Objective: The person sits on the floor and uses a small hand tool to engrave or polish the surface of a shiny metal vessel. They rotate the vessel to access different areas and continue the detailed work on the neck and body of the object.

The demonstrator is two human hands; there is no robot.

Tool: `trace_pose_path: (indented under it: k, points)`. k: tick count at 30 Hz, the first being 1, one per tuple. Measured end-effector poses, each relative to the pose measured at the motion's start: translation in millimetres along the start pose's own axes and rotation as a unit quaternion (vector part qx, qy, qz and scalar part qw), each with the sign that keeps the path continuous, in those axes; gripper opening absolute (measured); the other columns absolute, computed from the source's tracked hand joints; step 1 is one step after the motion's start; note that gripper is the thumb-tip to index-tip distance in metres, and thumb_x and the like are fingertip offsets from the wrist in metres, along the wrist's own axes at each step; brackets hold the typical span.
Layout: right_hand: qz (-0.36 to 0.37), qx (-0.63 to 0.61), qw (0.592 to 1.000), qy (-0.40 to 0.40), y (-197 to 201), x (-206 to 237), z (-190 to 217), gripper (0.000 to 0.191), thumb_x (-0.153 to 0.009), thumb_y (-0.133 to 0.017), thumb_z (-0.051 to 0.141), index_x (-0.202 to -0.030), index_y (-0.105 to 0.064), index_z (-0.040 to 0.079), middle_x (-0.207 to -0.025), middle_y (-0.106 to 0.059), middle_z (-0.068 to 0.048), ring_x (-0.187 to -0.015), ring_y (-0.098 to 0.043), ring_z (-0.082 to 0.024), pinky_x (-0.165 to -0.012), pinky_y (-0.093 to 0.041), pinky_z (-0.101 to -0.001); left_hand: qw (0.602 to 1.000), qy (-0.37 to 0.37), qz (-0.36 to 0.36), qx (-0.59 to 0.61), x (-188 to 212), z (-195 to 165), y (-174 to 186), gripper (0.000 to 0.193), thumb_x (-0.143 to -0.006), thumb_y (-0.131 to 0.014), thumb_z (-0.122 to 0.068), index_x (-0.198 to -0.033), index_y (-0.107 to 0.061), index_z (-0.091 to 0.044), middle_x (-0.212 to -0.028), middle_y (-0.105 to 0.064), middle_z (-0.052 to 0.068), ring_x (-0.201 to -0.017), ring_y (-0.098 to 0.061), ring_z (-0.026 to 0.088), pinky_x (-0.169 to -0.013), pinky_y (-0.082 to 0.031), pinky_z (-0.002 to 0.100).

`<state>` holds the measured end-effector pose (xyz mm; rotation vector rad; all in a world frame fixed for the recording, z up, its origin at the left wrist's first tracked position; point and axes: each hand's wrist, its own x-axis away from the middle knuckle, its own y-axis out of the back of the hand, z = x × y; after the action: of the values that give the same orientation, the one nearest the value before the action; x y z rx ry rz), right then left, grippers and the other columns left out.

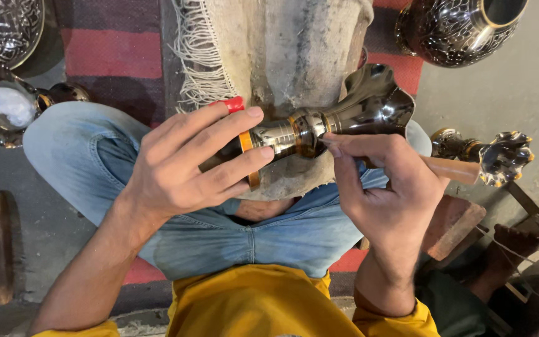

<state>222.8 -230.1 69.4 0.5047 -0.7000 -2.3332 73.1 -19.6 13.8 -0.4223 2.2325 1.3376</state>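
A dark, shiny metal vase with brass-coloured bands and a fluted mouth lies sideways on a grey padded block across my lap. My left hand wraps over the vase's base end, fingers spread across it, a red cap on one fingertip. My right hand pinches a wooden-handled tool, its tip hidden behind my fingers at the vase's neck.
A large engraved dark vase stands at the top right. A small flower-mouthed vase lies to the right. Engraved metal bowls sit at the upper left. A striped red rug lies beneath. Wooden blocks rest near my right knee.
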Motion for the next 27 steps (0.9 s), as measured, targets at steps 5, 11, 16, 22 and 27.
trace_pose_path:
  k: [5,11,16,22,27]
  points:
    - [0.024,-0.034,0.999,0.001,3,0,1,0.014,-0.097,-0.073,-0.013,-0.106,-0.067,-0.004,-0.104,-0.077,-0.011,-0.093,-0.076,-0.01,-0.085,-0.061,-0.0196,0.998,0.038,0.01,0.044,-4,0,3,0.07,-0.075,-0.096,-0.03,-0.134,-0.063,-0.015,-0.141,-0.063,0.013,-0.122,-0.067,0.033,-0.094,-0.061,0.044]
    - [0.021,-0.017,1.0,0.008,2,-1,1,0.013,-0.098,-0.074,-0.013,-0.105,-0.067,-0.004,-0.102,-0.078,-0.012,-0.092,-0.077,-0.01,-0.083,-0.06,-0.0196,0.994,0.073,-0.003,0.084,-13,-3,6,0.069,-0.071,-0.096,-0.029,-0.127,-0.063,-0.008,-0.132,-0.064,0.016,-0.114,-0.069,0.036,-0.098,-0.06,0.046]
    - [0.001,-0.032,0.999,-0.002,-2,-2,-2,0.013,-0.098,-0.076,-0.011,-0.104,-0.067,-0.004,-0.103,-0.078,-0.012,-0.086,-0.075,-0.009,-0.079,-0.059,-0.0191,0.996,0.066,0.016,0.057,-13,-1,6,0.072,-0.075,-0.098,-0.035,-0.133,-0.064,-0.009,-0.137,-0.066,0.015,-0.119,-0.069,0.034,-0.1,-0.06,0.044]
    - [0.019,-0.039,0.999,0.005,2,-1,0,0.012,-0.098,-0.074,-0.011,-0.1,-0.065,-0.004,-0.102,-0.078,-0.013,-0.094,-0.077,-0.012,-0.085,-0.061,-0.0206,0.988,0.105,0.009,0.111,-14,-3,6,0.079,-0.077,-0.095,-0.038,-0.138,-0.059,-0.005,-0.138,-0.064,0.016,-0.121,-0.069,0.032,-0.105,-0.06,0.044]
    - [0.01,-0.033,0.999,0.006,0,-1,-2,0.013,-0.098,-0.075,-0.011,-0.102,-0.066,-0.003,-0.103,-0.078,-0.012,-0.091,-0.077,-0.011,-0.082,-0.061,-0.0197,0.993,0.074,-0.01,0.091,-13,-2,2,0.081,-0.072,-0.093,-0.043,-0.135,-0.056,-0.009,-0.136,-0.061,0.019,-0.118,-0.067,0.035,-0.098,-0.058,0.045]
